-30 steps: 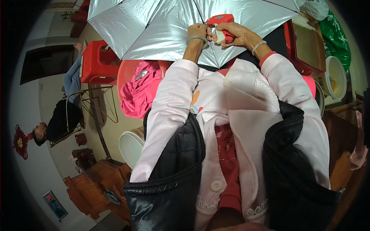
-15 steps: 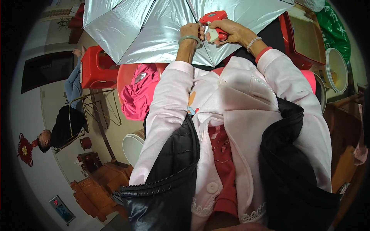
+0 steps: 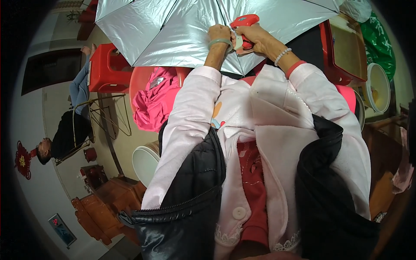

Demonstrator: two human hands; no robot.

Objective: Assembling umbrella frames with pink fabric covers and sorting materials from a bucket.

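A silver-lined umbrella [image 3: 186, 37] is spread open in front of me, its dark ribs running across the cloth. My left hand [image 3: 220, 34], with a pale bangle at the wrist, is closed on the canopy near a rib. Right beside it, my right hand [image 3: 259, 39] grips a red-and-white hand tool [image 3: 246, 20] of a kind I cannot make out. The tool's pale lower part lies between my hands, over the silver cloth. My fingers hide what is at its working end.
At left, a red basin [image 3: 138, 84] holds bright pink cloth [image 3: 154, 106], near a red stool [image 3: 102, 67] and a white bucket [image 3: 145, 164]. A person [image 3: 71, 130] reclines farther left. At right are a red-rimmed tray [image 3: 346, 47], a white bucket [image 3: 379, 89] and a green bag [image 3: 379, 47].
Both hands and the tool have shifted slightly right in view, with the surroundings shifting a little too. The right hand and tool have turned slightly; both grips stay closed.
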